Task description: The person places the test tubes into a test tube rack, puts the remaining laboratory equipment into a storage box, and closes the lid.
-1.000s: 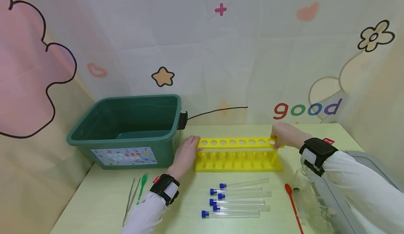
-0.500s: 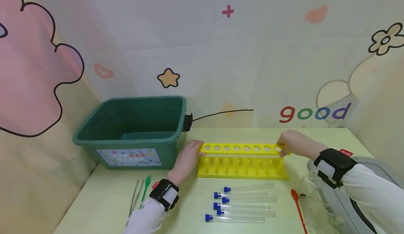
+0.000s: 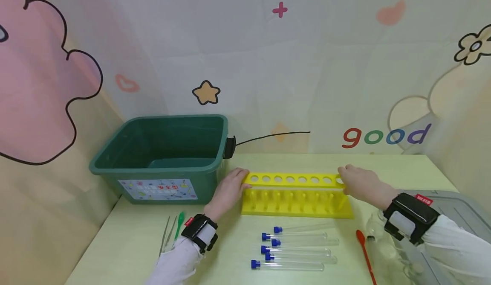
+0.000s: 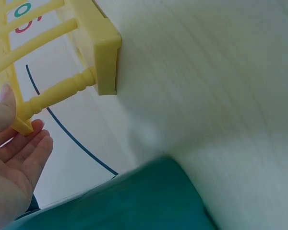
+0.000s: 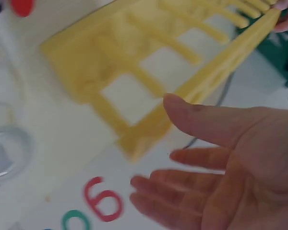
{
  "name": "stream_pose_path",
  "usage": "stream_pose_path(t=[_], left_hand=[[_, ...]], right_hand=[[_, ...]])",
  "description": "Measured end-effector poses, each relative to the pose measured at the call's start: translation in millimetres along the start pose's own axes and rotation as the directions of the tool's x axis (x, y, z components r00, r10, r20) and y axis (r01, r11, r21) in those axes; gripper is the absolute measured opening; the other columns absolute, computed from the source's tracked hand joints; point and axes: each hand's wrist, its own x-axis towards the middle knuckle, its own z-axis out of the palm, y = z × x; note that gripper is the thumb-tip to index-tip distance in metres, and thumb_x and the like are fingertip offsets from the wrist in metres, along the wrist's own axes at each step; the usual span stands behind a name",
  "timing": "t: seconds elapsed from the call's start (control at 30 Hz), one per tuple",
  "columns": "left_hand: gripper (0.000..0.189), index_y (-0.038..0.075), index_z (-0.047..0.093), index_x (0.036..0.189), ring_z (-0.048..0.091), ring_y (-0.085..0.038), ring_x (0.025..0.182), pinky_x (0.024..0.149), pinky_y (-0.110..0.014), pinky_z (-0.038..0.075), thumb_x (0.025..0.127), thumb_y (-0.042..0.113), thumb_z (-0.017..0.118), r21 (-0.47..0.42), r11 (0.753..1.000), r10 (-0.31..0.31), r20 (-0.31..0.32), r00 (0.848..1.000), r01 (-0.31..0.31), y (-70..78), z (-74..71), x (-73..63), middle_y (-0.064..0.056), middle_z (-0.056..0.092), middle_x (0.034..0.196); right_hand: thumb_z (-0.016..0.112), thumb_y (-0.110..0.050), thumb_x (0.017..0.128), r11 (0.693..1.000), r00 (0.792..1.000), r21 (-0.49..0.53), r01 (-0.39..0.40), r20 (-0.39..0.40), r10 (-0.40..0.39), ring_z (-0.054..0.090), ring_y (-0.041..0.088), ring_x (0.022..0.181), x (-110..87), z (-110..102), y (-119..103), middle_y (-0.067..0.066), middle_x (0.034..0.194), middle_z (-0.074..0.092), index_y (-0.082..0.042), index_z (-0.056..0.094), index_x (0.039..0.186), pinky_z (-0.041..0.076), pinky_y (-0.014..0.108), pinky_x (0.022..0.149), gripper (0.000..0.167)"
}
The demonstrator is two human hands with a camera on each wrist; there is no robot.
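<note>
A yellow test tube rack [image 3: 297,211] stands upright on the table, its row of holes without tubes. My left hand [image 3: 228,193] holds the left end of its top bar; in the left wrist view the thumb lies on one side of the bar [image 4: 23,125] and the fingertips on the other. At the opposite end is my right hand [image 3: 364,184]. The right wrist view shows that hand [image 5: 230,158] with fingers extended and spread from the thumb, the thumb tip overlapping the bar's edge. Several blue-capped test tubes [image 3: 289,266] lie in front of the rack.
A green bin [image 3: 207,187] stands at the back left. Tweezers [image 3: 163,236] and a green spoon [image 3: 179,223] lie before it. On the right are a red spoon [image 3: 364,251], clear glassware [image 3: 383,246] and a grey lid-like panel [image 3: 456,208]. A printed cloth hangs behind.
The head view has shifted slightly. The rack sits a little nearer to me than a second ago. My right hand's grip on the bar's end has loosened; my left stays on its end.
</note>
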Motion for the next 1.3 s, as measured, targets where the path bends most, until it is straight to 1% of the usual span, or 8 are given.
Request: stream_pose_path(t=[0.17,0.27,0.4,0.57,0.8,1.07,1.17,1.3], left_hand=[[0.042,0.003,0.052,0.122,0.048,-0.019,0.102,0.089,-0.029,0.038,0.086,0.020,0.061,0.002,1.000,-0.021,0.013,1.000,0.021,0.7,2.2,-1.3,-0.008,0.050,0.118],[0.043,0.003,0.049,0.125,0.047,-0.019,0.103,0.090,-0.030,0.037,0.087,0.020,0.061,0.043,0.999,-0.027,0.026,0.999,0.026,4.1,1.5,-0.8,-0.009,0.048,0.120],[0.045,0.002,0.048,0.126,0.046,-0.020,0.103,0.090,-0.030,0.037,0.087,0.019,0.060,0.094,0.995,-0.019,0.042,0.999,0.015,8.6,-0.5,1.4,-0.010,0.048,0.122],[0.044,0.003,0.048,0.126,0.047,-0.019,0.100,0.090,-0.028,0.037,0.087,0.019,0.060,0.129,0.992,-0.018,0.056,0.998,0.011,8.3,-0.7,2.4,-0.009,0.049,0.120],[0.044,0.003,0.048,0.126,0.046,-0.019,0.100,0.089,-0.028,0.037,0.087,0.019,0.060,0.147,0.989,-0.028,0.074,0.997,0.017,8.8,-2.6,2.3,-0.009,0.048,0.120],[0.044,0.003,0.047,0.127,0.046,-0.020,0.102,0.089,-0.029,0.038,0.088,0.018,0.059,0.181,0.983,-0.034,0.096,0.995,0.016,11.6,-3.4,3.1,-0.010,0.048,0.121],[0.043,0.003,0.048,0.126,0.046,-0.020,0.101,0.088,-0.029,0.039,0.088,0.019,0.059,0.196,0.981,-0.019,0.083,0.996,0.002,11.1,-2.9,2.2,-0.010,0.048,0.120],[0.041,0.003,0.049,0.124,0.048,-0.020,0.099,0.083,-0.029,0.043,0.088,0.019,0.060,0.224,0.974,0.026,0.051,0.998,-0.037,8.9,-1.1,1.0,-0.011,0.050,0.116]], right_hand=[[0.077,-0.007,0.070,0.998,0.981,0.048,0.049,-0.189,-0.039,0.052,0.024,0.062,-12.5,-16,-35,0.013,0.076,0.051,0.008,0.055,0.094,0.047,0.031,0.050,0.035],[0.075,-0.006,0.072,0.985,0.968,0.120,0.126,-0.231,-0.096,0.056,0.023,0.064,-15.0,-19,-56,0.011,0.079,0.057,0.005,0.061,0.093,0.048,0.030,0.054,0.028],[0.075,-0.007,0.073,0.962,0.971,0.205,0.180,-0.190,-0.141,0.058,0.020,0.069,-14.5,-12,-78,0.009,0.084,0.062,0.000,0.064,0.092,0.048,0.028,0.059,0.023],[0.075,-0.008,0.073,0.949,0.973,0.225,0.222,-0.118,-0.200,0.057,0.017,0.070,-8.6,8,-95,0.005,0.081,0.062,-0.004,0.066,0.088,0.048,0.027,0.062,0.018],[0.076,-0.005,0.071,0.929,0.948,0.194,0.315,-0.022,-0.317,0.059,0.020,0.069,-1.0,39,-107,0.005,0.076,0.062,-0.003,0.065,0.083,0.048,0.029,0.059,0.016],[0.073,-0.001,0.071,0.933,0.940,0.123,0.339,-0.011,-0.341,0.047,0.014,0.059,7.6,57,-112,-0.003,0.065,0.051,-0.005,0.062,0.079,0.041,0.026,0.055,0.014],[0.070,0.001,0.073,0.936,0.939,0.078,0.342,-0.003,-0.343,0.038,0.012,0.054,10.9,62,-114,-0.005,0.060,0.042,-0.007,0.061,0.077,0.035,0.024,0.051,0.013],[0.067,-0.001,0.077,0.945,0.945,0.012,0.326,0.006,-0.327,0.036,0.013,0.053,15.5,69,-116,-0.004,0.058,0.038,-0.008,0.063,0.079,0.033,0.024,0.050,0.009]])
